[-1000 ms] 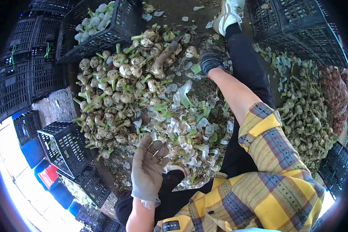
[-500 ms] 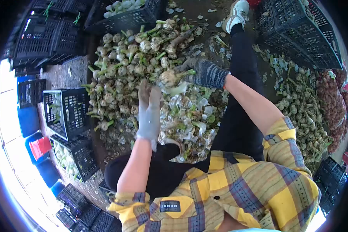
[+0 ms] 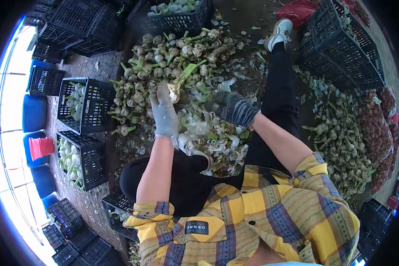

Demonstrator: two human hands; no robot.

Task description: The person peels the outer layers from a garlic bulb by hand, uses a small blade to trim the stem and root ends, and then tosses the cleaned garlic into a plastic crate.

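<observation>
My left hand (image 3: 165, 108), in a pale glove soiled at the fingers, is closed around a garlic bulb (image 3: 174, 94). The bulb's whitish side faces right, and its thick green stem (image 3: 187, 72) points up and right. To the right, my right hand (image 3: 232, 107) wears a dark striped glove and is apart from the bulb. Its fingers are smeared by motion. Beyond the left hand spreads a heap of unpeeled garlic bulbs (image 3: 139, 73) with stems. Below both hands lies a pile of loose peelings (image 3: 221, 142); a pale blurred scrap (image 3: 197, 126) shows between the hands.
Black crates of whitish bulbs stand at the left (image 3: 93, 106) and at the top (image 3: 175, 22). Another black crate (image 3: 337, 48) is at upper right. More garlic (image 3: 341, 142) lies at the right beside red net sacks (image 3: 374, 124). My outstretched leg (image 3: 279, 84) runs between.
The garlic bulb at my right hand's fingers earlier is no longer there; a bulb is now in my left hand. My right hand has moved down, away from the left. The view has shifted.
</observation>
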